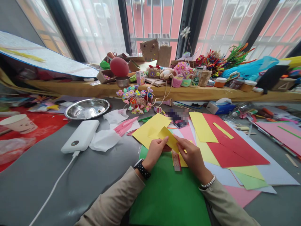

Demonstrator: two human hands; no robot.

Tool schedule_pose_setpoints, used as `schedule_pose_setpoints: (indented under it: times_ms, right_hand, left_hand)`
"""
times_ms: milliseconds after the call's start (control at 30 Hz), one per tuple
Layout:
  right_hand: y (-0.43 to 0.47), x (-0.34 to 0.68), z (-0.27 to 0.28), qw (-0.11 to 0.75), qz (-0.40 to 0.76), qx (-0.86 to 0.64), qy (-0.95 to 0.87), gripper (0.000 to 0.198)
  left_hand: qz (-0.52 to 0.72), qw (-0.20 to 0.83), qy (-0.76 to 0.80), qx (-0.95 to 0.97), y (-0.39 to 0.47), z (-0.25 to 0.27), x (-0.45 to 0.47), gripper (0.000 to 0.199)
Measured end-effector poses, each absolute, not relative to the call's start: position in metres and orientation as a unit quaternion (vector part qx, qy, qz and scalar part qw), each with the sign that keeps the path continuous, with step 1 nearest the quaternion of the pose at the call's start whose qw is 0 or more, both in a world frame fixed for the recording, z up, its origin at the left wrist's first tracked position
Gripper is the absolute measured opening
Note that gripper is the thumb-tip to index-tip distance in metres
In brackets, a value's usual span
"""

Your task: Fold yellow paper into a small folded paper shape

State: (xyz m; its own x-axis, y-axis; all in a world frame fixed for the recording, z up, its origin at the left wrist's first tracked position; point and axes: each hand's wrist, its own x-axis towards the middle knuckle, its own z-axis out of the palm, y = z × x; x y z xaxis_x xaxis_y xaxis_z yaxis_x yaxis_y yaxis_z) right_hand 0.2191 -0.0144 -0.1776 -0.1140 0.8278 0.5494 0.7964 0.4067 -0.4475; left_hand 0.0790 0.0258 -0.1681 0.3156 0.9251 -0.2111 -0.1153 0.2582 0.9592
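Between my two hands is a small piece of yellow paper, raised over the table. My left hand pinches its left side, thumb on top. At its right edge my right hand is closed on it with thumb and fingers. A larger yellow sheet lies just behind my left hand. Under my hands, a ruler with red and white markings rests partly on the green sheet. Part of another yellow piece shows beside the ruler, mostly covered by my right hand.
On the right lie red paper, a yellow sheet and a yellow strip. To the left are a white power bank with a cable, crumpled tissues and a metal plate. Pipe-cleaner flowers stand behind.
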Motion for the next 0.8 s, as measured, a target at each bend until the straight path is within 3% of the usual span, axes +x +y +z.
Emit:
schedule_pose_setpoints:
  times_ms: [533, 733, 800]
  right_hand:
    - [-0.015, 0.218, -0.178, 0.345, 0.014, -0.496, -0.797, 0.043]
    - [-0.018, 0.218, -0.172, 0.438, 0.125, -0.485, -0.746, 0.027]
    - [-0.018, 0.22, -0.169, 0.494, 0.196, -0.498, -0.685, 0.031]
  left_hand:
    - [0.409, 0.683, 0.412, 0.444, 0.026, -0.167, 0.079, 0.041]
    - [0.41, 0.676, 0.402, 0.462, 0.026, -0.169, 0.079, 0.034]
    - [0.391, 0.662, 0.408, 0.492, 0.025, -0.168, 0.08, 0.033]
